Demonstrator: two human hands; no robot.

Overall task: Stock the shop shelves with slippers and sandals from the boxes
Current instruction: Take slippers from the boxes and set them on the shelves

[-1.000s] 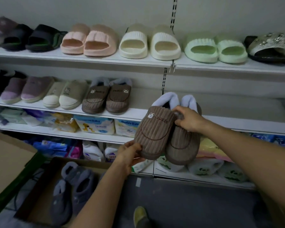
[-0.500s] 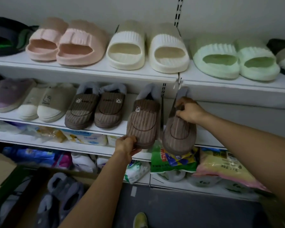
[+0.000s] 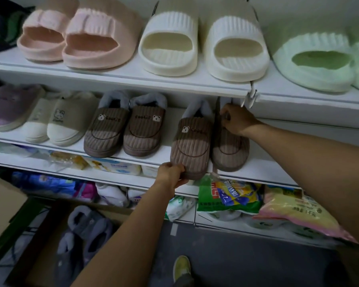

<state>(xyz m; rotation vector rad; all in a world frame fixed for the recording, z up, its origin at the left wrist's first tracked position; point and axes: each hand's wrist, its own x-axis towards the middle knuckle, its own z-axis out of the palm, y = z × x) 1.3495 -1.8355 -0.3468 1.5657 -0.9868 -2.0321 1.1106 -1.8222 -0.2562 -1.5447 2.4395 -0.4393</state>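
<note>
Two brown corduroy slippers with grey fleece lining sit on the middle shelf point(image 3: 263, 172). My left hand point(image 3: 171, 175) grips the toe of the left slipper point(image 3: 192, 146), whose toe hangs over the shelf's front edge. My right hand point(image 3: 235, 119) pinches the top of the right slipper point(image 3: 229, 151), which rests on the shelf beside it. A matching brown pair point(image 3: 124, 131) stands just to the left. A cardboard box point(image 3: 39, 264) on the floor at lower left holds grey fleece slippers point(image 3: 85, 235).
The top shelf point(image 3: 133, 77) carries pink, cream and pale green slides. Beige and purple slippers fill the middle shelf's left end. Bagged goods point(image 3: 230, 195) crowd the lower shelves. Another cardboard box point(image 3: 2, 201) stands at far left. A yellow shoe point(image 3: 181, 266) is on the dark floor.
Both hands have carried the brown pair from mid-air onto the middle shelf, right of the matching pair. The camera has moved closer to the shelves.
</note>
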